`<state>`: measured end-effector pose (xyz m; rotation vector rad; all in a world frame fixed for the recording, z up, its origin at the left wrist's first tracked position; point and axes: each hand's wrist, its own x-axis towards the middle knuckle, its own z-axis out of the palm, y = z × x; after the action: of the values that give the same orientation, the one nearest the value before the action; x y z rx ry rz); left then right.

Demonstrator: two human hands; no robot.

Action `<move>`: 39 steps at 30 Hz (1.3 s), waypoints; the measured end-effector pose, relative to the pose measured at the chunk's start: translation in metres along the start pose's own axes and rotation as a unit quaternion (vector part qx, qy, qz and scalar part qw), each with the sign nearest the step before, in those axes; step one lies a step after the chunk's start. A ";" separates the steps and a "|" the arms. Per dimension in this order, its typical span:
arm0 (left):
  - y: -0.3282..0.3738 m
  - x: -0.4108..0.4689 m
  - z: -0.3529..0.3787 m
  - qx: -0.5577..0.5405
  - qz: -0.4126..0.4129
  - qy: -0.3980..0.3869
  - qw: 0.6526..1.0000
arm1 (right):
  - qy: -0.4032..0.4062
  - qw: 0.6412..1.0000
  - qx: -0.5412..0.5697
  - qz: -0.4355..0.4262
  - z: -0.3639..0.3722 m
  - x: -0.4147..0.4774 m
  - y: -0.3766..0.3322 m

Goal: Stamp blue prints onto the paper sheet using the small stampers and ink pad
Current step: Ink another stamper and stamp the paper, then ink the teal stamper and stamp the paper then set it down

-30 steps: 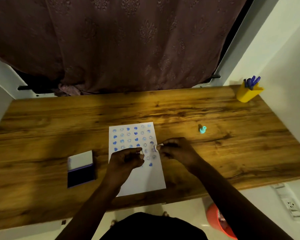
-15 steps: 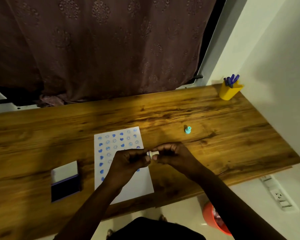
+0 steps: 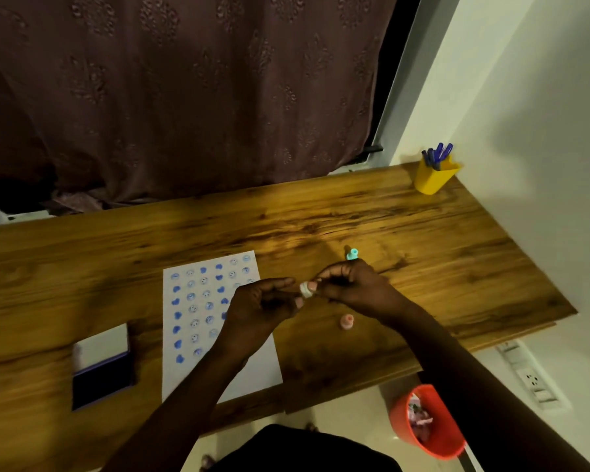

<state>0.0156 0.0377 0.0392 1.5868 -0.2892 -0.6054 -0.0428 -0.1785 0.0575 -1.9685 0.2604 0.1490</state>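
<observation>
2 hands meet over the desk (image 3: pixel 423 240), just right of the sheet (image 3: pixel 215 335). The left hand (image 3: pixel 259 308) and right hand (image 3: pixel 351 287) both pinch 1 small white stamper (image 3: pixel 306 289) between their fingertips, so it sits in the gap between the hands, above the wood and just off the sheet's right edge. Both grips are closed on it; blur hides which fingers carry most of it.

The sheet lies flat near the desk's front edge, its upper part filled with columns of blue prints, hearts and round faces; its lower part is bare. The left hand and forearm cover its right side.

1 pink stamper (image 3: pixel 346 321) stands on the wood below the right hand, near the wrist and apart from the sheet. 1 teal stamper (image 3: pixel 352 254) stands just beyond the right hand's knuckles.

The pad (image 3: pixel 101 366) lies open left of the sheet, well apart from both hands, its dark ink face toward the person and its pale lid behind.

A yellow cup (image 3: pixel 435 177) with blue pens stands at the far right corner. A red bin (image 3: pixel 426 422) sits on the floor below the desk.
</observation>
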 end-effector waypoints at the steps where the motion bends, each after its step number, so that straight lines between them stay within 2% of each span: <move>1: -0.002 0.002 0.001 0.004 -0.009 0.009 1.000 | 0.027 0.998 -0.058 -0.004 -0.008 0.006 0.009; 3: -0.006 0.003 -0.001 0.011 -0.023 0.048 0.999 | 0.065 0.976 -0.207 -0.011 -0.021 0.017 0.030; 5: -0.010 0.002 -0.008 -0.005 -0.038 0.095 0.995 | 0.069 0.947 -0.315 -0.011 -0.026 0.025 0.051; 10: -0.015 -0.005 -0.034 -0.053 -0.060 0.186 0.979 | 0.069 0.915 -0.398 0.011 -0.015 0.034 0.087; 15: -0.018 -0.008 -0.041 -0.040 -0.066 0.219 0.973 | 0.059 0.903 -0.426 0.004 -0.004 0.041 0.098; 22: -0.019 -0.008 -0.033 -0.044 -0.073 0.222 0.971 | 0.031 0.918 -0.392 0.056 0.003 0.044 0.092; 25: -0.019 -0.007 -0.032 -0.041 -0.077 0.222 0.971 | 0.015 0.913 -0.404 0.057 0.002 0.045 0.087; 27: -0.020 -0.005 -0.032 -0.038 -0.082 0.223 0.971 | 0.036 0.922 -0.383 0.054 -0.002 0.044 0.084; 30: -0.021 -0.004 -0.032 -0.036 -0.082 0.223 0.971 | 0.112 0.934 -0.337 0.038 -0.014 0.047 0.079; 34: -0.025 -0.002 -0.030 -0.041 -0.083 0.213 0.973 | 0.190 0.920 -0.339 0.054 -0.037 0.058 0.069; 39: -0.029 -0.006 -0.027 -0.042 -0.073 0.206 0.975 | 0.197 0.907 -0.360 0.098 -0.046 0.076 0.068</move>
<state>0.0206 0.0668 0.0123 1.6174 0.1628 -0.3804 0.0128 -0.2554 -0.0013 -2.7025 0.7550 -0.0404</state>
